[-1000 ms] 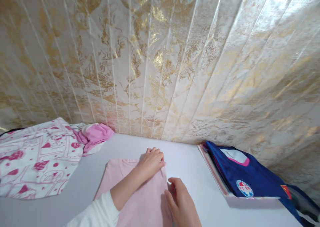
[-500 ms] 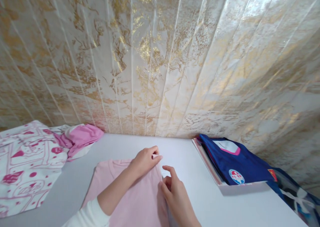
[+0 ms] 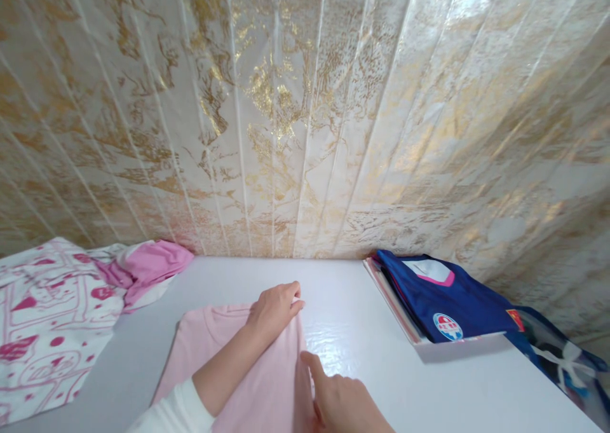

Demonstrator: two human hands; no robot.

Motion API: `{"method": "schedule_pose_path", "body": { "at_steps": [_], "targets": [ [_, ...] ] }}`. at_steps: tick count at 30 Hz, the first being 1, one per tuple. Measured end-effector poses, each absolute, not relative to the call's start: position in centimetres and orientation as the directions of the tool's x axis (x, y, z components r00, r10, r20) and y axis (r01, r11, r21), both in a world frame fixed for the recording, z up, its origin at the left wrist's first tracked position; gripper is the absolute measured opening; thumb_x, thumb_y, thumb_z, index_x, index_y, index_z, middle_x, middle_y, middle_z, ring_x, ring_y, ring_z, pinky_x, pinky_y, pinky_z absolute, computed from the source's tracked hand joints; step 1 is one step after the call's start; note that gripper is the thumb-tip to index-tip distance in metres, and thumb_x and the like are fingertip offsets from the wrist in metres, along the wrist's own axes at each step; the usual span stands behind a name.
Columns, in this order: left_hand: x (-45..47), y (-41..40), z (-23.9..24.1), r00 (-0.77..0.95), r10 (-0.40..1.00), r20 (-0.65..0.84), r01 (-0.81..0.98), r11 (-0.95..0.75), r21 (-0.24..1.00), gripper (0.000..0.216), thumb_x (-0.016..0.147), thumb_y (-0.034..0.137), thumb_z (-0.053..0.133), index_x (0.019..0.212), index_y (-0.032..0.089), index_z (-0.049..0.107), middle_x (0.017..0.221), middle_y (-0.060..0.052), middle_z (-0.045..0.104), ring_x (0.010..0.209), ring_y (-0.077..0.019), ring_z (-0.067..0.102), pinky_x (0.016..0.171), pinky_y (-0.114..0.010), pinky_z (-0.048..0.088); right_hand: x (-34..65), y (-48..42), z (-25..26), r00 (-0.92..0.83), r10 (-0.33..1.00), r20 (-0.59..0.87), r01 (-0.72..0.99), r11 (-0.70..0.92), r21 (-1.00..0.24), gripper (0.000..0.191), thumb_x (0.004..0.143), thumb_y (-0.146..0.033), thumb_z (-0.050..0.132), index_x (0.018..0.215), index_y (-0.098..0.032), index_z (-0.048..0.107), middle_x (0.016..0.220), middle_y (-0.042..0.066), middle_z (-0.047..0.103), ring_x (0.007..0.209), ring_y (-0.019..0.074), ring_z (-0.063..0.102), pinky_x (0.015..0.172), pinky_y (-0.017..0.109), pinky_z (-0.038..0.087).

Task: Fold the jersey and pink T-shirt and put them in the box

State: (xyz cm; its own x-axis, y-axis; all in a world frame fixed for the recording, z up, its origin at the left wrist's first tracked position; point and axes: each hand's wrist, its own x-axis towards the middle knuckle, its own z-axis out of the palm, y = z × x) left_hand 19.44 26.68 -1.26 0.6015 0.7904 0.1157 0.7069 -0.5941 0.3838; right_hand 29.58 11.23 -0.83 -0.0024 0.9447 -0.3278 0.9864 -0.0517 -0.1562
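Observation:
A pale pink folded garment [image 3: 223, 350] lies flat on the white table [image 3: 362, 331] in front of me. My left hand [image 3: 274, 306] rests at its far right corner with fingers curled, pinching the fabric edge. My right hand [image 3: 340, 398] is lower, at the garment's right edge near the bottom of the view; its forefinger points out along the edge and the other fingers are folded under.
A white cloth with a pink print [image 3: 47, 318] and a bright pink piece [image 3: 152, 264] lie heaped at the left. A folded navy garment with a badge [image 3: 443, 299] sits on a stack at the right. A gold-patterned wall [image 3: 305, 115] backs the table.
My right hand has slid down toward me along the garment's edge. My left hand stays on the far corner. The view has shifted slightly.

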Motion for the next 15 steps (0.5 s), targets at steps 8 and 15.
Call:
{"method": "schedule_pose_path", "body": {
  "at_steps": [8,15],
  "targets": [
    [19.5,26.8,-2.5,0.614,0.767,0.184,0.674,-0.632,0.384,0.008,0.090,0.026,0.058,0.098,0.026,0.057,0.097,0.001,0.069,0.089,-0.0195,0.065,0.074,-0.027,0.041,31.5,9.8,-4.1,-0.188,0.970,-0.153,0.977,0.169,-0.126,0.058,0.071,-0.008,0.057,0.128,-0.016,0.048,0.068,0.006,0.073,0.055,0.0211,0.068,0.049,0.024,0.041],
    [20.5,26.8,-2.1,0.665,0.714,0.220,0.628,-0.694,0.352,0.003,0.092,0.025,0.057,0.091,0.023,0.059,0.094,0.001,0.067,0.087,-0.0174,0.063,0.074,-0.026,0.043,32.2,9.8,-1.1,-0.121,0.970,-0.210,0.976,0.078,-0.206,0.030,0.069,-0.013,0.060,0.094,-0.028,0.069,0.078,0.002,0.074,0.070,0.0223,0.071,0.055,0.024,0.041]
  ]
}}
